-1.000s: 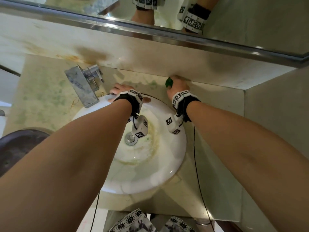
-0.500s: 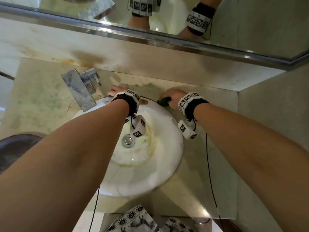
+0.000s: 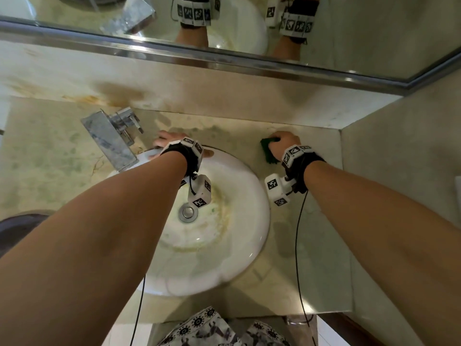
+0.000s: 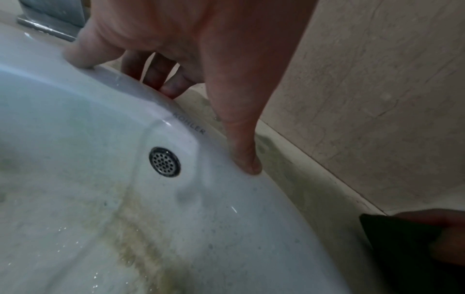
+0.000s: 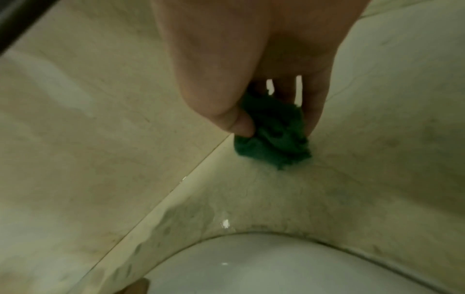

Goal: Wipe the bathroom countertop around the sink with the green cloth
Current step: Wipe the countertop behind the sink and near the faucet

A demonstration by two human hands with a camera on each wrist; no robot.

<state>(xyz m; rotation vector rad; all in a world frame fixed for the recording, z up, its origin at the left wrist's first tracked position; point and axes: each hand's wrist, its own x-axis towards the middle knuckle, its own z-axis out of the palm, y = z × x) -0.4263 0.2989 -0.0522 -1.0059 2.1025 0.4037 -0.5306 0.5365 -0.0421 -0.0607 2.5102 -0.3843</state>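
Head view: my right hand (image 3: 284, 143) pinches the green cloth (image 3: 269, 152) on the desk (image 3: 321, 245) behind the sink (image 3: 249, 245), right of it; the left hand (image 3: 172, 141) braces on the rim.

Left wrist: fingers (image 4: 241, 139) spread, holding nothing.

Right wrist: cloth bunched near the wall seam; grime along the rim, so plenty left, I judge.

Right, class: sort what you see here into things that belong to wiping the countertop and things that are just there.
Part of the job:
green cloth
countertop
sink
right hand, gripping the cloth
left hand, resting on the sink rim

Just there:
tap
mirror
drain plug
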